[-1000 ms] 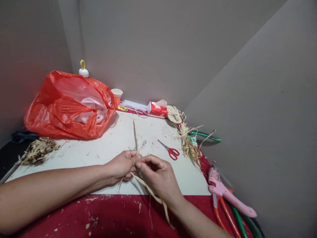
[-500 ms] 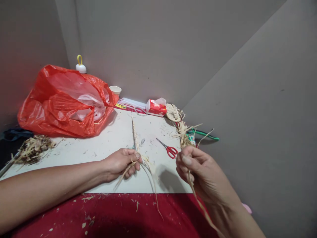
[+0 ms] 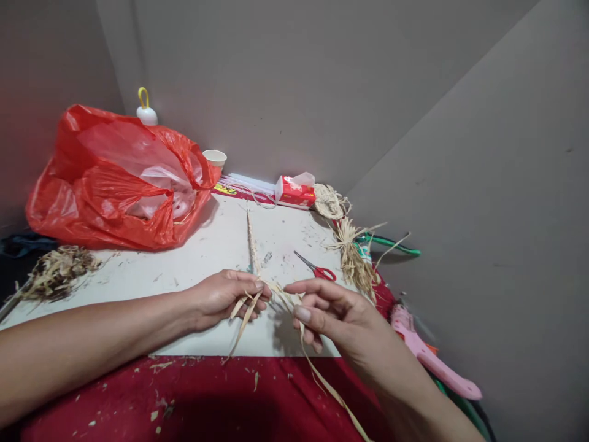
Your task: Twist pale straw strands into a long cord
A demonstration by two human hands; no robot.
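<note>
A thin pale braid [image 3: 251,245] of dried plant fibre lies lengthwise on the white board [image 3: 184,270]. My left hand [image 3: 237,298] pinches its near end between thumb and fingers, with short loose strands [image 3: 246,319] sticking out below. My right hand [image 3: 334,313] is close by on the right, index finger stretched toward the braid's end. A long fibre strand [image 3: 334,393] runs between its thumb and curled fingers, then trails down over the red cloth [image 3: 207,399]. Red-handled scissors [image 3: 322,272] lie just beyond my right hand, partly covered by it.
A red plastic bag [image 3: 119,184] fills the back left, beside dry scraps [image 3: 62,273] and a paper cup [image 3: 215,158]. Along the back are a tissue pack [image 3: 296,191] and a woven coil [image 3: 330,201]. A fibre bundle [image 3: 356,258] and pink glue gun [image 3: 437,359] lie right.
My right hand has moved left, toward my left hand, bringing the strand beside the braid's end. My left hand stays at the braid. The view has shifted slightly, showing the pink tool.
</note>
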